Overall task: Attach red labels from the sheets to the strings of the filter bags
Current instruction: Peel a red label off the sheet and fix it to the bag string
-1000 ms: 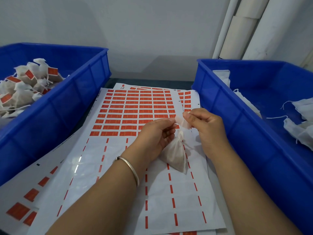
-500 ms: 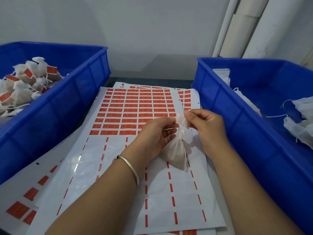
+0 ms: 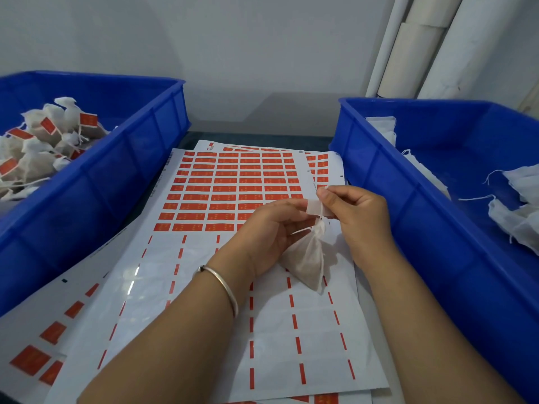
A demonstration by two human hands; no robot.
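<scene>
The filter bag [image 3: 306, 258] hangs just above the label sheet [image 3: 233, 193] on the counter, between the two blue bins, held up by both hands near its gathered neck. The left hand [image 3: 271, 231] has its grip closed in a pinch: thumb and forefinger meet on a small pale strip, apparently a label [image 3: 315, 206] seen from its back, while the lower fingers curl loosely beside the bag. The right hand [image 3: 358, 211] is also pinched shut, its fingertips on the other end of that strip where the thin string [image 3: 320, 212] crosses it. I judge the bag to be very light and limp: thin, soft, slightly see-through fabric that sags into a pouch, with a little loose filling low down, so it will swing and twist freely from the string. Squeezing the body gives no control and could crush the contents; the best hold is at the tied neck or on the string just above it. The string is fine and slack and will slip away unless kept taut between two pinches. The label looks thin, flexible and sticky on one side, so it should be held only by its edges and folded squarely over the string. Finished bags [image 3: 43, 141] lie in the left bin [image 3: 122, 176]; unlabelled ones [image 3: 522, 211] wait in the right bin [image 3: 408, 199].
</scene>
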